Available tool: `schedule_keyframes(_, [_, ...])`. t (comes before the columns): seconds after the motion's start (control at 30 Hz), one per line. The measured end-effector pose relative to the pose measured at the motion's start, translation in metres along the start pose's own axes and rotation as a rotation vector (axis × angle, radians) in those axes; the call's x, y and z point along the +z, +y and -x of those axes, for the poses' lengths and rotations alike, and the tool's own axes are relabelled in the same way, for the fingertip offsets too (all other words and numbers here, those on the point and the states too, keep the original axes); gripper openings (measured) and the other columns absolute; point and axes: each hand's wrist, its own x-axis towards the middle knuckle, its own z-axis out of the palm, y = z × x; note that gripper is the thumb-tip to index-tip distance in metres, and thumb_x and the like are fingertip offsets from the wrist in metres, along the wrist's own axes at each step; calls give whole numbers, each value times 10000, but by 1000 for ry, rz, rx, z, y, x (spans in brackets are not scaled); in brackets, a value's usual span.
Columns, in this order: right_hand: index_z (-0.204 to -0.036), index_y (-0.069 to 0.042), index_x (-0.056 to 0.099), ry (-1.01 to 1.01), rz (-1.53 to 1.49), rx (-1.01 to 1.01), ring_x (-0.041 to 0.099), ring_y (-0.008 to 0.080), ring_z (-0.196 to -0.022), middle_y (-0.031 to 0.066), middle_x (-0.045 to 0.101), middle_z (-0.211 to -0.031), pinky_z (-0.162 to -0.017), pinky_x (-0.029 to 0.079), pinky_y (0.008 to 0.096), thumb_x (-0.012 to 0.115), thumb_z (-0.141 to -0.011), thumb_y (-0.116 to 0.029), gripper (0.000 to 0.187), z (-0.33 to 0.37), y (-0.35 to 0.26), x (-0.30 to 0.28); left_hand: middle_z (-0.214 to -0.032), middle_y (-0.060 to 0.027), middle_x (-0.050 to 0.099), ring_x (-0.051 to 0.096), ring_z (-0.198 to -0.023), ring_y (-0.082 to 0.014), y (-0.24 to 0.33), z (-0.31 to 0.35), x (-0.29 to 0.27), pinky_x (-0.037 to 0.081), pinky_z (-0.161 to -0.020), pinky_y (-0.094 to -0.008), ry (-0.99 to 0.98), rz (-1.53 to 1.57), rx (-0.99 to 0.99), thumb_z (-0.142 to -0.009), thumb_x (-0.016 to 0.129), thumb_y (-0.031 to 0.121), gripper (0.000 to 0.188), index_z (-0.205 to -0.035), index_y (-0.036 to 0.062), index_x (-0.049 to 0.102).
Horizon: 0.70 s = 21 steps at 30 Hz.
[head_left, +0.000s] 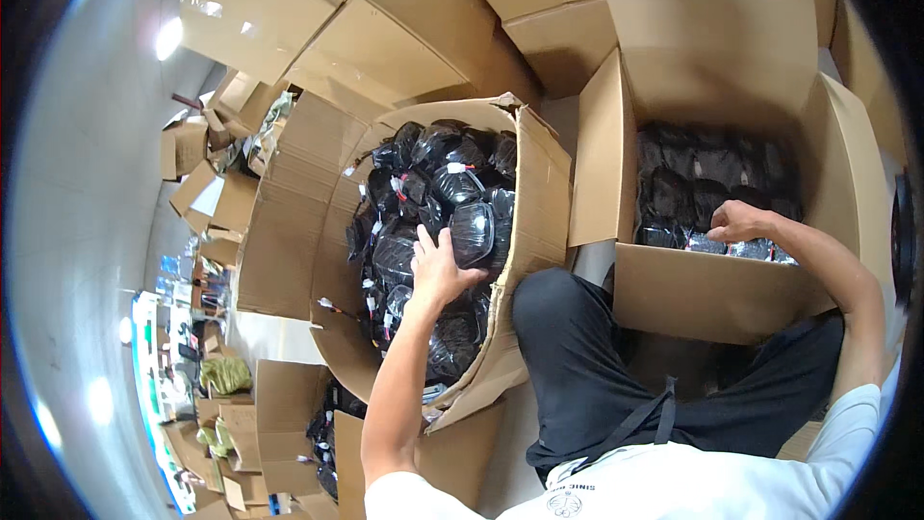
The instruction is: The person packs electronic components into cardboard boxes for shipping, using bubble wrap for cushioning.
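My left hand [442, 274] reaches into an open cardboard box [542, 173] full of black items in clear plastic wrap. Its fingers are spread, touching a rounded black wrapped item [473, 234] without closing round it. Small white connectors on short wires stick out among the pile. Over a second open box [707, 291] on the right, my right hand [739, 221] is closed, with its fingers curled downward. Whatever may be in those fingers is hidden. Below it, black wrapped items [666, 195] stand in neat rows, the near ones with shiny plastic on top.
Large closed cartons [404, 39] are stacked beyond both boxes. A raised flap [712, 24] stands behind the right box. My legs [577, 366] lie close to both boxes. Another open box [289, 414] with black items is at lower left, near scattered cartons [217, 197].
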Motion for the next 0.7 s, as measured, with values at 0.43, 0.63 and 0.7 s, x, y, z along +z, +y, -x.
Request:
schedule_keyframes(0.43, [-1051,16,724,-95,211,-60,687,333,-1015,199,726,-1031,-880,537,424,703,-864,-355,416,-17,35,24,-985,-236,684,673,-937,-381,-29,-49,9,526,-862,-428,186,493,-69,-705,792,231,524,-1158,4,656])
schedule_keyframes(0.63, [-1044,12,714,-4,86,-97,694,329,-969,196,726,-1003,-845,545,420,707,-854,-310,374,-5,16,10,-1010,-85,704,682,-890,-193,-35,-26,-59,566,-742,-316,239,1253,-269,-791,819,159,420,-1160,19,675])
schedule_keyframes(0.7, [-1004,13,720,81,31,-144,696,327,-943,201,725,-982,-827,544,418,699,-855,-297,344,4,15,-3,-1124,-117,672,681,-962,-206,-33,-13,-99,591,-765,-321,412,1542,-152,-844,765,120,466,-1270,36,596])
